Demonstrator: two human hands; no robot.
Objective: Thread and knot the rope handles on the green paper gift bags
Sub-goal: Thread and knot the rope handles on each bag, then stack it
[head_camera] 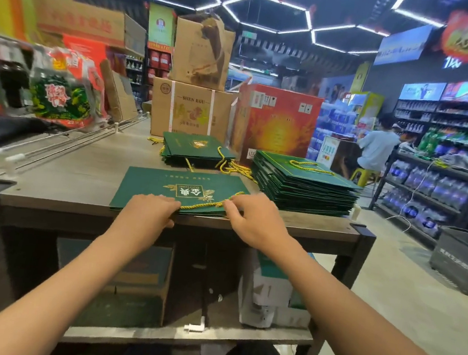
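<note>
1. A flat green gift bag [179, 190] lies on the bench [88, 173] with its mouth edge drawn up to the near rim, seemingly so that the handle holes sit within easy reach of both hands.
2. The left hand [149, 212] rests palm-down on the bag's near left corner, fingers curled over the bench edge. It appears to pin the paper flat and to hold down one end of the gold rope [210, 202]; whether the fingers actually pinch the rope is hidden beneath them.
3. The right hand [254, 218] is at the bag's near right corner, its fingertips [228, 205] closed on the rope where the cord bends. From there one strand runs back across the printed face toward the bag's right edge.
4. The rope thus lies stretched between the two hands, along the bag's near edge and touching both. I judge the handle is being threaded or drawn taut before knotting; no knot is visible.
5. A tall stack of bags [304, 184] stands just right of the work, one rope handle lying on top; a lower stack [195, 150] sits behind, with loose gold cords [236, 169] between them, so everything is close to reach.
</note>
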